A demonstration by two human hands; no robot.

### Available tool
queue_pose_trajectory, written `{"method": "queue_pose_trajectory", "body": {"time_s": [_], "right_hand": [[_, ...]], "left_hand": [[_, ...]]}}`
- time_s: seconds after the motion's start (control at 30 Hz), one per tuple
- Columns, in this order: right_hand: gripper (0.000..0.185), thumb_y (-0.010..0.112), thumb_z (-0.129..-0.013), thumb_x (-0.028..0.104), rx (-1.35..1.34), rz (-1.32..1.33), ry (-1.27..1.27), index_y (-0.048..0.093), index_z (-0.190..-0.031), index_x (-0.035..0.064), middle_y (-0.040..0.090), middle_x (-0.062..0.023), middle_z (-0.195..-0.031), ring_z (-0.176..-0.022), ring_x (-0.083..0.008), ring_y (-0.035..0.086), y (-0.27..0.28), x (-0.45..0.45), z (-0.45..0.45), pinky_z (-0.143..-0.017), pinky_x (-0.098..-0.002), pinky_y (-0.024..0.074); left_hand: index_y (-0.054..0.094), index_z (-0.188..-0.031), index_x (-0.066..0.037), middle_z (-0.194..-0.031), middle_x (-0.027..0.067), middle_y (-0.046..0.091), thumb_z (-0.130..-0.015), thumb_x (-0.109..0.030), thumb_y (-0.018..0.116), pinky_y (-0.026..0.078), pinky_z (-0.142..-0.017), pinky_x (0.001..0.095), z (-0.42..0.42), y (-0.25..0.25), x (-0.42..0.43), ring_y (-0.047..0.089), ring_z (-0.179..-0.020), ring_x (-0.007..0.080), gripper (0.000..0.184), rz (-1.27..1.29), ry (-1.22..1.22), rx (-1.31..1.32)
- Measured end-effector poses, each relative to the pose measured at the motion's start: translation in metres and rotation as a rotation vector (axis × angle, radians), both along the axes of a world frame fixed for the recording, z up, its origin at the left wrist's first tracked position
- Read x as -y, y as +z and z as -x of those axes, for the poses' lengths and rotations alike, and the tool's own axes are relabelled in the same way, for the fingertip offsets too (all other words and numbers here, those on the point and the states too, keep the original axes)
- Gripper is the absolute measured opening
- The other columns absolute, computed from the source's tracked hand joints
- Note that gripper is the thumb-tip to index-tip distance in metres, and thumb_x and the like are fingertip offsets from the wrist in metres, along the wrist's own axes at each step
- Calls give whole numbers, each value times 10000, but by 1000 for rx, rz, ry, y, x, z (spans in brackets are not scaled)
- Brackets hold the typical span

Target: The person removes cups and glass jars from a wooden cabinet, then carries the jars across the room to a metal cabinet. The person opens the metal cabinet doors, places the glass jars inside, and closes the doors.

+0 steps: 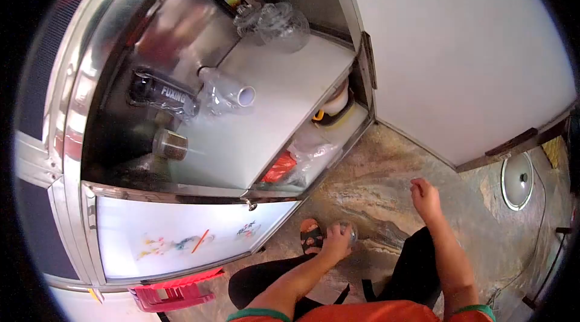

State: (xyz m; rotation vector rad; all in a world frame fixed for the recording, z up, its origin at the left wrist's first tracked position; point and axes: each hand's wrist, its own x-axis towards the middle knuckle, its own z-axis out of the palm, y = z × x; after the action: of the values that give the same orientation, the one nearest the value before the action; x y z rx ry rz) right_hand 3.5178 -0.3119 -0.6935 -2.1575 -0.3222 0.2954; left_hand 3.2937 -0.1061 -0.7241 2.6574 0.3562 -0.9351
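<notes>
My left hand (338, 243) is wrapped over a clear, rounded glass or plastic container (353, 234), low above the floor beside my sandaled foot (311, 236). The fingers cover most of the container, so its exact kind is hidden. To the right, my right hand (426, 200) hangs over the floor in front of my knee. Its fingers are curled in, and I see nothing in them. Ahead stands an open cabinet (260, 86). On its upper shelf are clear glass jars (281, 26), a plastic-wrapped roll (226, 93), a wrapped black "FUXING" item (166, 91) and a metal-lidded jar (171, 144).
The lower shelf holds a red bag (279, 167), clear plastic and a white pot-like item (336, 101). A white door (465, 50) stands open at right; a painted door (193, 234) is at lower left. A glass lid (518, 181) and a pink plastic stool (172, 292) flank me.
</notes>
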Motion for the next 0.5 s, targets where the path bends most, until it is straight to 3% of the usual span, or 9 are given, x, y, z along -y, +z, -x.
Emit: {"method": "queue_pose_trajectory", "body": {"time_s": [0.03,0.13,0.23,0.33,0.43,0.5], "right_hand": [[190,535,-820,76,-1,25,-9,613,-973,-6,642,-177,-788,-694,-282,642,0,1,-1,-633,-336,489],[192,544,-810,79,137,27,-9,616,-963,-13,628,-183,-753,-665,-286,634,-17,-1,1,-619,-335,485],[197,551,-808,88,32,81,63,618,-965,-10,617,-197,-748,-679,-301,629,-8,-1,4,-621,-337,483],[195,546,-810,94,-47,83,63,626,-959,-4,615,-208,-761,-706,-321,627,6,-2,4,-640,-358,484],[190,542,-813,141,-112,96,52,635,-931,25,615,-227,-784,-772,-407,603,19,0,4,-685,-434,487],[189,547,-802,126,-50,93,33,636,-932,22,617,-226,-801,-778,-406,602,7,4,3,-688,-433,487]], "left_hand": [[262,-1383,-128,-1303,231,272,-697,-253,754,473,-837,530,2,-2,2,317,-1198,482,854,-34,-5,7],[299,-1366,-133,-1262,207,306,-681,-239,760,466,-829,547,0,-4,8,350,-1163,450,833,-93,10,-6],[328,-1346,-134,-1253,197,316,-677,-242,764,464,-827,551,-9,4,7,361,-1150,433,806,-80,47,-73],[353,-1324,-129,-1248,218,330,-674,-263,764,461,-824,550,-9,4,5,362,-1147,447,781,-50,23,-96],[363,-1315,-125,-1251,256,341,-651,-283,769,452,-832,544,-12,4,2,378,-1127,477,794,-1,3,-74],[358,-1314,-109,-1249,247,338,-616,-253,780,469,-820,529,-29,35,4,392,-1128,467,829,78,39,-88]]}}
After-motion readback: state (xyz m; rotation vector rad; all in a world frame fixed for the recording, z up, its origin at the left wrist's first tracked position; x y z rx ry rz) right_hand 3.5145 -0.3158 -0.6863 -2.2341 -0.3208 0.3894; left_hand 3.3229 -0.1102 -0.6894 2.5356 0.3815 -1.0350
